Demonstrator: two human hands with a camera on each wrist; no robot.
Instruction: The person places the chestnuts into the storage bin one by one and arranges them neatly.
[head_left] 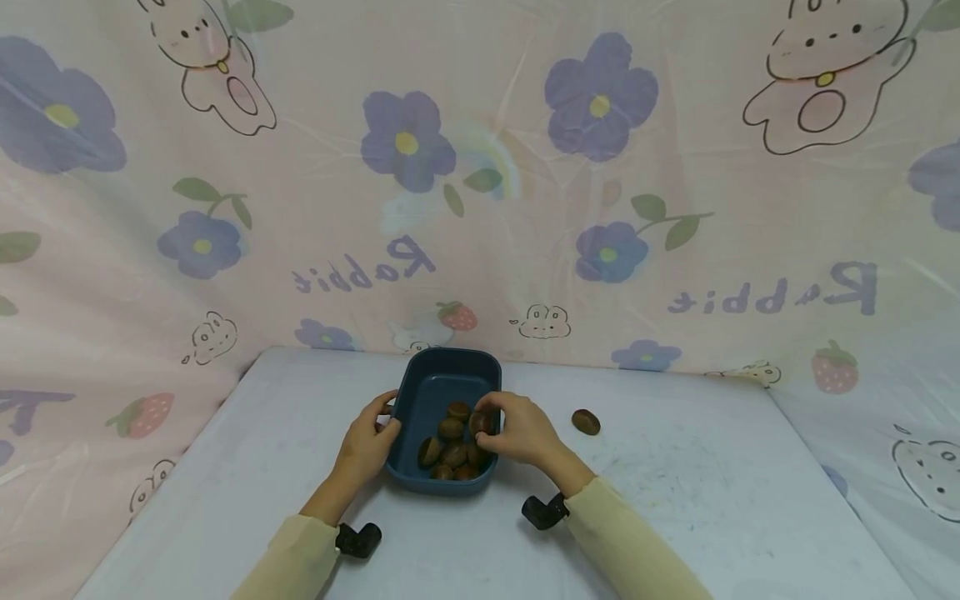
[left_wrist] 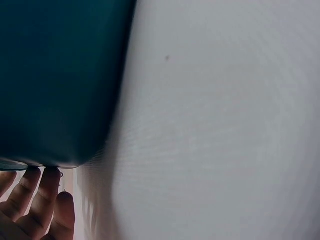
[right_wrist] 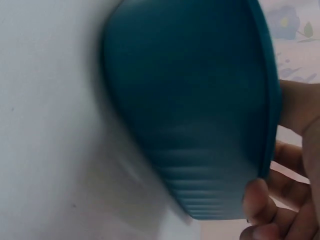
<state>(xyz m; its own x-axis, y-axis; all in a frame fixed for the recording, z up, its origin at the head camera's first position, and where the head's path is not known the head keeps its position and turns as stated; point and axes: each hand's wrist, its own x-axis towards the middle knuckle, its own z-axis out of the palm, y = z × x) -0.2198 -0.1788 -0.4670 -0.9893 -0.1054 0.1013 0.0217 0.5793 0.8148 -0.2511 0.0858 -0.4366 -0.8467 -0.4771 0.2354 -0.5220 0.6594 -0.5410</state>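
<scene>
In the head view, a dark blue rectangular container (head_left: 442, 367) stands on the table with several brown chestnuts (head_left: 452, 429) in its near half. My left hand (head_left: 365, 442) holds the container's left side, its thumb at the rim. The left wrist view shows those fingers (left_wrist: 42, 202) against the outer wall. Over the right rim, my right hand (head_left: 521, 429) pinches a chestnut (head_left: 482, 423) between thumb and fingers, inside the container. That chestnut is hidden in the right wrist view, where the wall (right_wrist: 195, 100) blocks it. One loose chestnut (head_left: 586, 422) lies right of the container.
The table (head_left: 675, 500) has a white cover. Behind it hangs a pale curtain (head_left: 510, 225) printed with flowers, rabbits and strawberries. A black device (head_left: 360, 541) is strapped at the left wrist, another black device (head_left: 545, 511) at the right.
</scene>
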